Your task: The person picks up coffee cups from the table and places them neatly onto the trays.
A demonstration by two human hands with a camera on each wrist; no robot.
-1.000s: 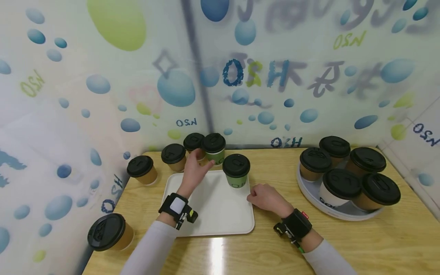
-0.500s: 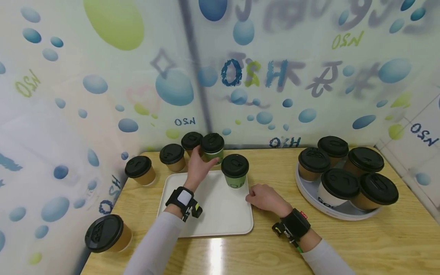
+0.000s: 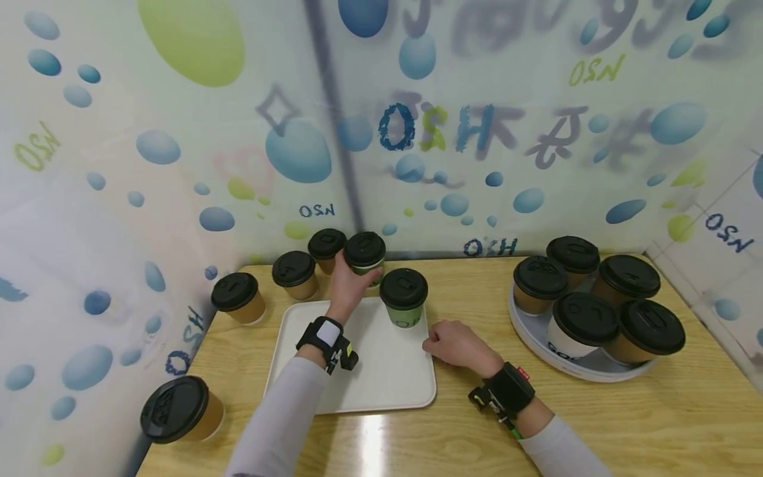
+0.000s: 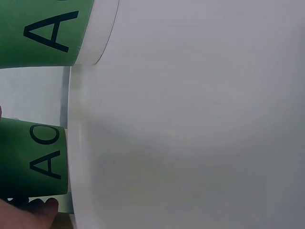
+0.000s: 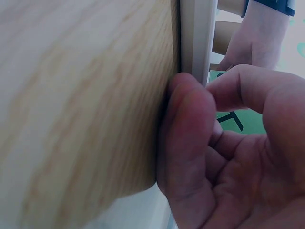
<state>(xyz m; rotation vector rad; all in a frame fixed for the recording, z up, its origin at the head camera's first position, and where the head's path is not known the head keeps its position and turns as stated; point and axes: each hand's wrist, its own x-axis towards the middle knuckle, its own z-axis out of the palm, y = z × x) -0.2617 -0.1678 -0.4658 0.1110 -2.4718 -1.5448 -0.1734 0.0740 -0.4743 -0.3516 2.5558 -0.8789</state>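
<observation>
Left grip point(image 3: 350, 283) shifted rightward, holding rear green cup point(image 3: 365, 249), right grip point(image 3: 457, 343) pinching tray point(image 3: 384, 371), front green cup point(image 3: 404, 297) inside

We look into what appears to be a makeshift recording booth, the wider premises unclear. Sheeting point(image 3: 286, 59) printed with bubbles and mirrored lettering point(image 3: 437, 127) backs a wood-grain table point(image 3: 465, 430), where a person point(image 3: 280, 414) wears wrist cameras point(image 3: 348, 358)

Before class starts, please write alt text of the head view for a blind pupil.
A person's left hand grips a green lidded cup behind a white tray bearing another green cup; the right hand touches the tray's edge. Four brown lidded cups stand at left; a round tray at right holds five cups.
</observation>
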